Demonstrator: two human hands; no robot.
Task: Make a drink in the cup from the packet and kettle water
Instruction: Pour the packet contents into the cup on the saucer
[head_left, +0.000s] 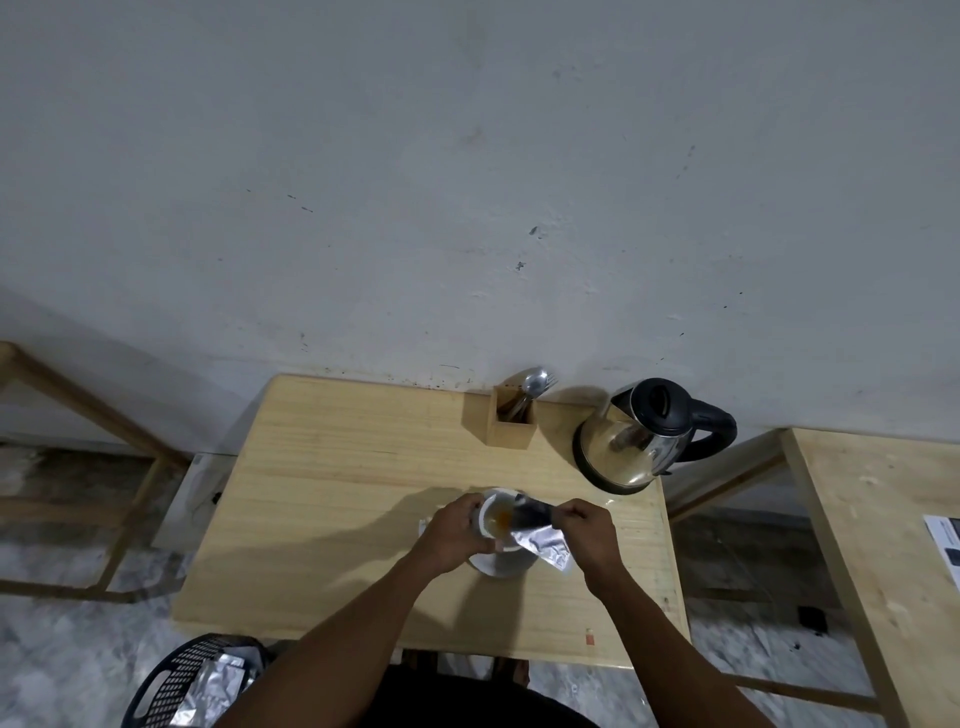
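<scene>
A white cup (493, 519) stands on a white saucer (493, 567) near the middle of the wooden table (332, 499). Orange-brown powder lies inside the cup. My left hand (452, 535) wraps around the cup's left side. My right hand (584, 535) pinches a silver foil packet (540, 540), tilted with its open end over the cup's rim. A steel kettle (636, 441) with a black lid and handle sits at the table's back right corner, apart from both hands.
A wooden holder (511, 422) with spoons and a fork stands by the wall, left of the kettle. A black basket (192, 680) holding foil wrappers sits on the floor at lower left. Another wooden table (883, 545) stands to the right.
</scene>
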